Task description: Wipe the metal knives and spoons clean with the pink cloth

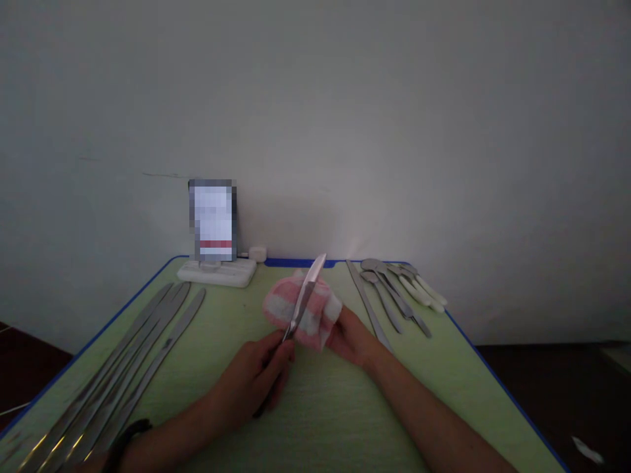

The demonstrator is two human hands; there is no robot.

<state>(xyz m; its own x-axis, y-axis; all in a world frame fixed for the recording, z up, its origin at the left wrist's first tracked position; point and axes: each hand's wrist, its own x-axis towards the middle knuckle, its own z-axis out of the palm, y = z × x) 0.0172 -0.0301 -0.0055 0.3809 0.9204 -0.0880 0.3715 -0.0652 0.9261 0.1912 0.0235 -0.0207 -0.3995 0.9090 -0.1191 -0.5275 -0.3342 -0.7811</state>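
Observation:
My left hand [273, 368] grips a table knife [306, 289] by its handle, the blade tilted up and away from me. Behind the blade, my right hand [348, 335] holds a pink and white striped cloth [280, 302]. The cloth lies against the blade's back side, and most of my right fingers are hidden in or under it. Both hands are above the middle of the pale green table [315, 420].
Several table knives [148, 361] lie side by side at the left. At the right are a single knife [367, 305], spoons [379, 289] and white-handled cutlery [419, 289]. A phone [214, 220] stands on a white base [217, 272] near the wall.

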